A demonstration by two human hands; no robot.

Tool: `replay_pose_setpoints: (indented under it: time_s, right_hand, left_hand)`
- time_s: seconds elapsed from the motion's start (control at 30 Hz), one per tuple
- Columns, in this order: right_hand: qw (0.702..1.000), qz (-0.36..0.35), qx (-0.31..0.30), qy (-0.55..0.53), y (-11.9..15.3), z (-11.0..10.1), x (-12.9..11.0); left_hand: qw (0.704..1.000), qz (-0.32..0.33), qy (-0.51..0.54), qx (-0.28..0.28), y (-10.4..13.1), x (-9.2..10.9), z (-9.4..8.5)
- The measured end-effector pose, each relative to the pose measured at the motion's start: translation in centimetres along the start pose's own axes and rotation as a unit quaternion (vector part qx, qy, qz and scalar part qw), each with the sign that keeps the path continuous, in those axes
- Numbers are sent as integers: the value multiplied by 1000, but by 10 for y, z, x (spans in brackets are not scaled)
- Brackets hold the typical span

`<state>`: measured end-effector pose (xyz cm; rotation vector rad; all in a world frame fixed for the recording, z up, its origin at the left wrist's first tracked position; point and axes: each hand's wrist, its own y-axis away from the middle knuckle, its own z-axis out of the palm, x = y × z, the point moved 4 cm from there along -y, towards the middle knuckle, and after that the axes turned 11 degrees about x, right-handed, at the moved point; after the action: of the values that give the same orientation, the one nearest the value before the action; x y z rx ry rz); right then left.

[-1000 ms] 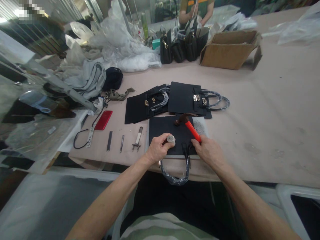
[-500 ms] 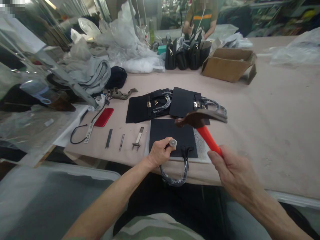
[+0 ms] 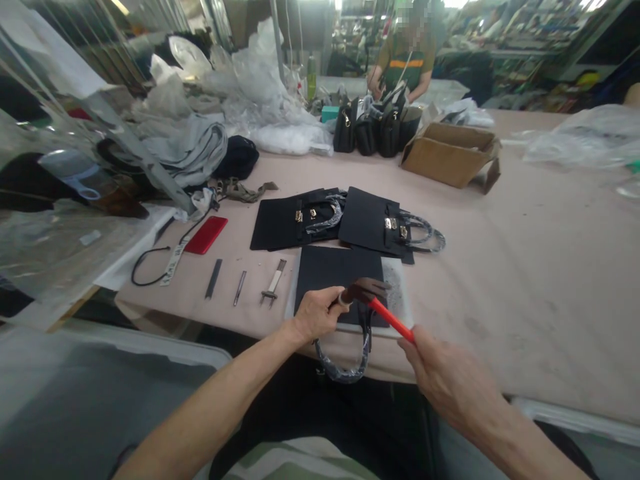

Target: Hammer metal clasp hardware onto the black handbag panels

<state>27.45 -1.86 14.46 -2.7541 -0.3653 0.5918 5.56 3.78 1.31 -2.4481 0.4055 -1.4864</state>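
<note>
My left hand [image 3: 316,313] is closed around a round-topped metal punch [image 3: 343,299], held over a black bag panel [image 3: 320,270]. The punch's lower end is hidden by my fingers. In my right hand [image 3: 440,360] is a claw hammer [image 3: 393,320] with an orange-red handle; its dark head is at the punch's top and seems to touch it. The panel lies on a pale speckled board [image 3: 403,293] at the table's front edge. Its handle [image 3: 345,373], wrapped in clear plastic, hangs over that edge.
Behind the board lie black bag panels [image 3: 367,217] with gold clasps. To the left are a two-pronged tool [image 3: 273,283], a thin metal rod [image 3: 240,288], a dark flat bar [image 3: 213,279] and a red phone-like object [image 3: 207,235]. Farther back, a cardboard box [image 3: 445,160] stands near a person [image 3: 405,60].
The hammer has swung down and left from above the panel onto the punch's top. My left hand stays around the punch. The camera view has tilted slightly upward.
</note>
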Motion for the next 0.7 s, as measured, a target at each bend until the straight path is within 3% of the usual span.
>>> replay_pose_setpoints:
  time_s: [0.07, 0.2, 0.23, 0.33, 0.4, 0.57, 0.63, 0.7]
  right_hand:
    - [1000, 5, -14, 3, 0, -1, 2]
    - [988, 77, 127, 33, 1, -19, 6]
    - [989, 76, 123, 33, 3, -15, 6]
    - [998, 57, -40, 11, 11, 13, 10]
    - [989, 95, -111, -7, 15, 25, 20]
    - [964, 245, -64, -83, 14, 29, 66]
    - [938, 322, -93, -88, 17, 41, 94]
    - [929, 348, -119, -37, 20, 54, 119]
  left_hand:
    - [1000, -1, -4, -6, 0, 1, 0]
    - [1000, 12, -4, -1, -1, 3, -1]
    - [1000, 10, -6, -1, -1, 3, -1]
    - [1000, 1, -11, -3, -1, 1, 0]
    - [1000, -2, -13, -4, 0, 0, 0]
    - [1000, -5, -19, -12, 1, 0, -2]
    - [1000, -16, -5, -23, -1, 0, -4]
    - [998, -28, 21, -45, -3, 0, -5]
